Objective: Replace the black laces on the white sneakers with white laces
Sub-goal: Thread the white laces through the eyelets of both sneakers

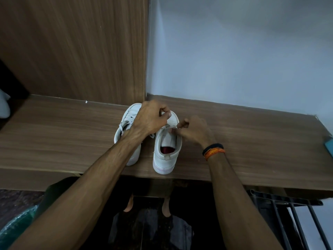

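Both hands work over the right sneaker (166,150) in my head view. My left hand (151,119) is curled, pinching a white lace (168,125) near the toe eyelets; my right hand (193,130) pinches the same lace at the sneaker's three o'clock side. The left sneaker (128,123), just beside at nine o'clock, already looks laced in white. Both stand on the wooden table (72,138) near its front edge. I judge the lace soft, light and limp, best held near its stiff tip for threading; the sneaker is light and may slide. A blue thing (328,145) lies at the table's three o'clock edge, well apart. My left forearm hides much of the left sneaker.
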